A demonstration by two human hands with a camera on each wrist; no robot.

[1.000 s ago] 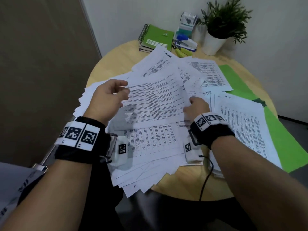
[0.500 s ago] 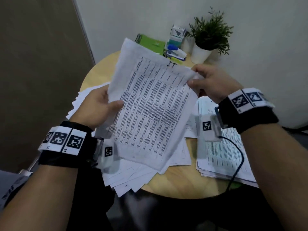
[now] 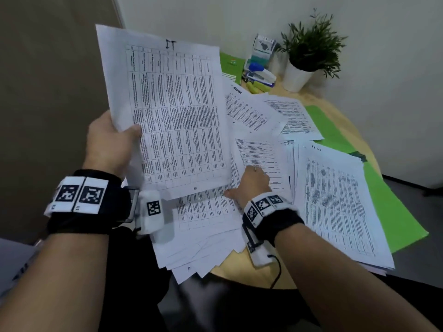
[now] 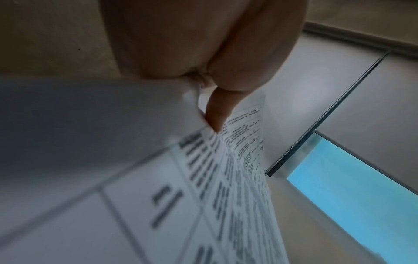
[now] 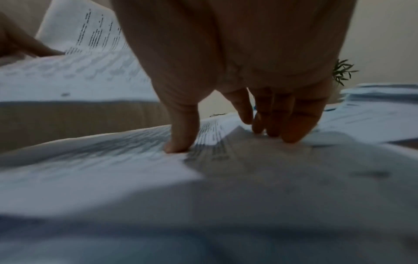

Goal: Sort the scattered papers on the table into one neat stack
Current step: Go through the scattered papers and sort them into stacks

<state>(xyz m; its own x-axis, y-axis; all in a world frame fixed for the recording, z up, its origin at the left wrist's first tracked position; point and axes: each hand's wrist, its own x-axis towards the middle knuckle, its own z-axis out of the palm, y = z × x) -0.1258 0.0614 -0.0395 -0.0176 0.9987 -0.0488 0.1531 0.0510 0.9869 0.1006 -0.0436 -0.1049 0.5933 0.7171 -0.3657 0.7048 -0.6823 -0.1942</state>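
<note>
My left hand (image 3: 124,136) holds a raised sheaf of printed papers (image 3: 167,109) upright above the table's left side. In the left wrist view its thumb (image 4: 217,116) pinches the sheaf's edge (image 4: 172,187). My right hand (image 3: 254,179) is down on the scattered papers (image 3: 211,214) in the middle of the round wooden table (image 3: 254,276). There its thumb (image 5: 178,142) and straight fingers (image 5: 287,128) press on overlapping sheets (image 5: 113,169). A thicker pile of papers (image 3: 335,202) lies at the right on a green folder (image 3: 395,216).
At the table's far edge stand a potted plant (image 3: 309,53), a stapler (image 3: 261,74), a small box (image 3: 262,47), yellow-green highlighters (image 3: 257,87) and a green notebook (image 3: 231,65). Loose sheets (image 3: 191,267) overhang the near edge. Walls close in behind and to the left.
My right hand has let go of the sheaf's top corner and dropped onto the papers on the table. The left hand alone now holds the sheaf, turned more upright.
</note>
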